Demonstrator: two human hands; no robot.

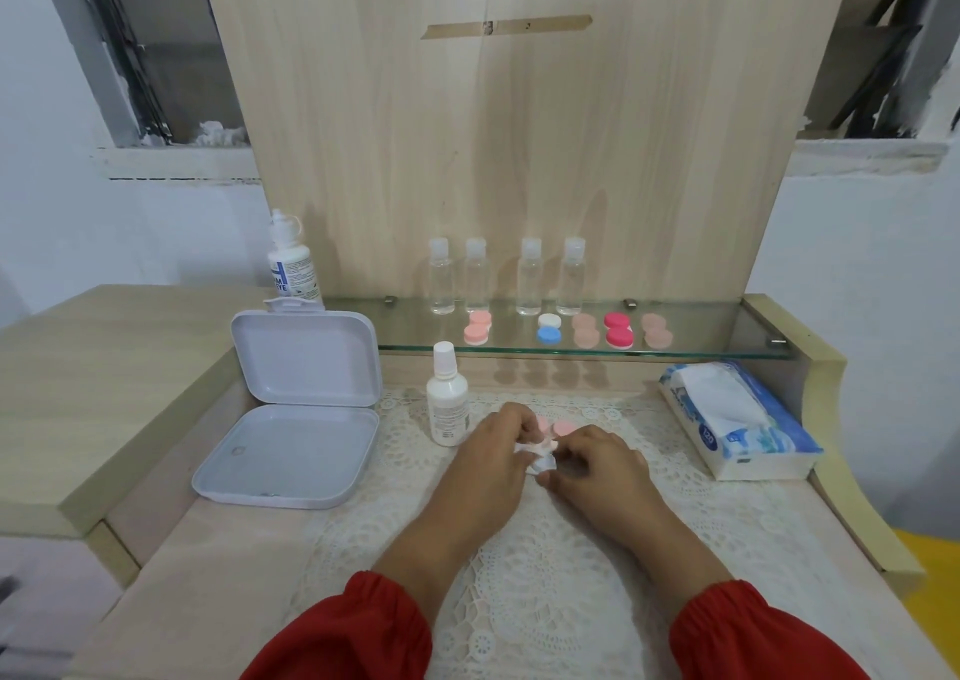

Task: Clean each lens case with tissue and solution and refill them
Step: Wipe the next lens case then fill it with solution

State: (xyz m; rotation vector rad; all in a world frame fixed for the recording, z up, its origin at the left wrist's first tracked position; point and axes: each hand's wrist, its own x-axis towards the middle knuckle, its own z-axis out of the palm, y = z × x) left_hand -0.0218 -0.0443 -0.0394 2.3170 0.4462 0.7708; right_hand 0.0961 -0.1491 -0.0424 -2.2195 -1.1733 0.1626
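My left hand (496, 453) and my right hand (597, 464) meet over the lace mat, both pinching a crumpled white tissue (540, 458). A pink lens case (558, 428) peeks out just behind my fingers; whether a hand grips it I cannot tell. A white solution bottle (447, 404) stands capped just left of my left hand. On the glass shelf (701, 349) lie several more lens cases: pink (478, 327), white and blue (549, 329), pale pink (586, 330), red (618, 329) and pale pink (657, 330).
A white hinged box (291, 451) lies open at the left. A tissue pack (737, 419) sits at the right. Several clear small bottles (506, 277) stand at the back of the shelf, and a larger solution bottle (291, 264) behind the box.
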